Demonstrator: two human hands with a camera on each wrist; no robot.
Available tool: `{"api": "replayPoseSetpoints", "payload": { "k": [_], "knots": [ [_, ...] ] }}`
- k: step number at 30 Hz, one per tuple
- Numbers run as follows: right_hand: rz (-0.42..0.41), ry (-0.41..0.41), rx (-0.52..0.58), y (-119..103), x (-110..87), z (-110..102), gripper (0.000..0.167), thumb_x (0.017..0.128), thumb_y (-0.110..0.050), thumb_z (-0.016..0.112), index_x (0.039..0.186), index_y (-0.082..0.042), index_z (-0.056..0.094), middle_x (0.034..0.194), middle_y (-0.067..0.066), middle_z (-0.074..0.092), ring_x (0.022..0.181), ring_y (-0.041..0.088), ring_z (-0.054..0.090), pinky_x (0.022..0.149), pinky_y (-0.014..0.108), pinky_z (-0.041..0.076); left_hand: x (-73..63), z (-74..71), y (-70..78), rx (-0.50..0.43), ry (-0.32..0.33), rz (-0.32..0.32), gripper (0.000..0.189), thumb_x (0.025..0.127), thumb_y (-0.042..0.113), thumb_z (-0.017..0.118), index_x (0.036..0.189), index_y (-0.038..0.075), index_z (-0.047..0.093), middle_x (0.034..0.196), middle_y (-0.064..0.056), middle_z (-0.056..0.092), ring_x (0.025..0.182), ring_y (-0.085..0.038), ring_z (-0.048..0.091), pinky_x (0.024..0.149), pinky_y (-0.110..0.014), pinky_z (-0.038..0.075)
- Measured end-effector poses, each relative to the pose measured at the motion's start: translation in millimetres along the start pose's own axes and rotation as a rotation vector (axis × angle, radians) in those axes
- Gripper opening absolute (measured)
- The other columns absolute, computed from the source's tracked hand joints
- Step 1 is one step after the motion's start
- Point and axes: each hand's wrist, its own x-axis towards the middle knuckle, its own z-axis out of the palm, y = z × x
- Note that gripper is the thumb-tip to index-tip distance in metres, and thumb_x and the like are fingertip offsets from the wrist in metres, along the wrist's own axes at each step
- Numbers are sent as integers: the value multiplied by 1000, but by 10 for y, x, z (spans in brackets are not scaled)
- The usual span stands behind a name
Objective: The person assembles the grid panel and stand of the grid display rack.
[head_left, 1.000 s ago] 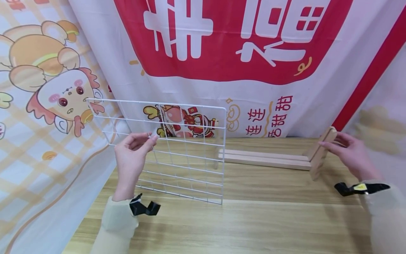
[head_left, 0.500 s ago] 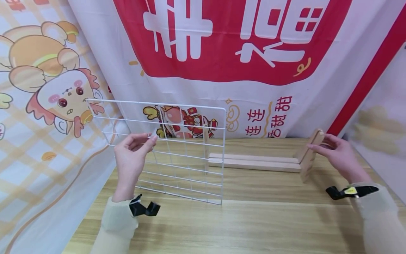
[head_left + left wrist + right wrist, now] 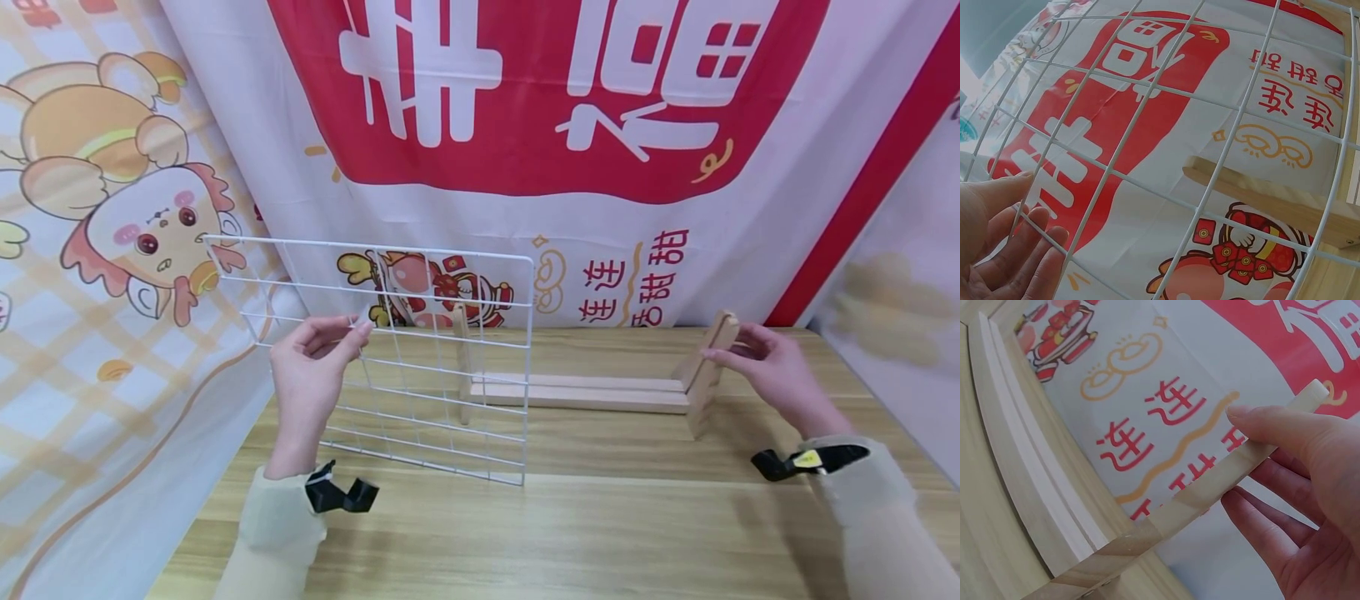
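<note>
The left hand (image 3: 311, 360) pinches a wire of a white grid (image 3: 1109, 169), thumb against curled fingers; the right hand (image 3: 772, 375) pinches the right upright (image 3: 705, 383) of a wooden rack (image 3: 600, 402) between thumb and fingers. In the head view the grid sits around nine o'clock of centre, tilted, its right edge crossing in front of the rack's rails. Whether its lower edge touches the tabletop (image 3: 600, 533) cannot be told.

From the left hand, the rack lies at three o'clock, its left upright (image 3: 462, 358) seen through the mesh. The grid's right edge and the right upright are well apart, leaving a wide open gap above the rails. Behind, at twelve o'clock, the tabletop's far edge ends at a red-and-white hanging cloth (image 3: 420, 212), with little room past the rack. The roomiest stretch of wood grain spreads at six o'clock. At nine, a cartoon-printed cloth (image 3: 45, 350) borders the grid; at three, a pale cloth (image 3: 900, 392) borders the right hand.

Counted: one grid, one rack, two uprights, two long rails, two hands, two cream sleeves (image 3: 281, 517) and two black wrist mounts (image 3: 341, 496).
</note>
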Motion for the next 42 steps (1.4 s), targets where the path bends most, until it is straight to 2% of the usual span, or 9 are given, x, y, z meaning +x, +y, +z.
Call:
{"api": "replayPoseSetpoints", "payload": {
  "k": [6,13,22,27,34,42],
  "knots": [
    [-6,-18,14,-63,-17,94,67,91,-40,78,139,0,53,110,-9,65,96,-5,59,76,10,51,-4,-1,-4,0,4,0,32,86,24,85,104,0,74,92,-8,76,79,-17,73,69,-23,60],
    [-55,-23,31,-112,-40,187,60,92,-35,79,134,1,57,109,-9,67,96,-7,61,78,10,51,-11,-6,2,-3,10,-2,31,86,24,86,103,1,75,92,-8,76,78,-17,73,69,-23,60],
    [-89,-28,6,-182,-70,301,56,91,-33,80,130,1,59,117,12,68,94,-3,62,77,11,52,-12,-8,10,-3,10,-15,34,86,24,85,105,-2,73,91,-8,76,78,-17,73,69,-23,60],
    [-109,-35,-17,-227,-97,354,56,91,-35,80,132,-2,61,120,18,67,96,2,63,78,12,52,-11,-8,24,-10,3,-42,33,87,24,84,106,-1,74,95,-8,76,81,-17,73,72,-23,60],
    [-104,-30,-27,-275,-166,427,57,90,-38,81,131,-3,62,118,17,68,97,8,63,77,13,52,-18,-24,42,-33,-17,-69,30,88,24,84,106,2,76,100,-8,76,84,-17,74,75,-25,60],
    [-130,7,-11,-276,-226,499,54,88,-36,83,128,-6,65,110,11,70,93,10,65,75,14,54,-20,-40,35,-12,-97,-58,29,95,21,75,115,0,74,99,-8,77,88,-16,74,79,-27,60]
  ]
}}
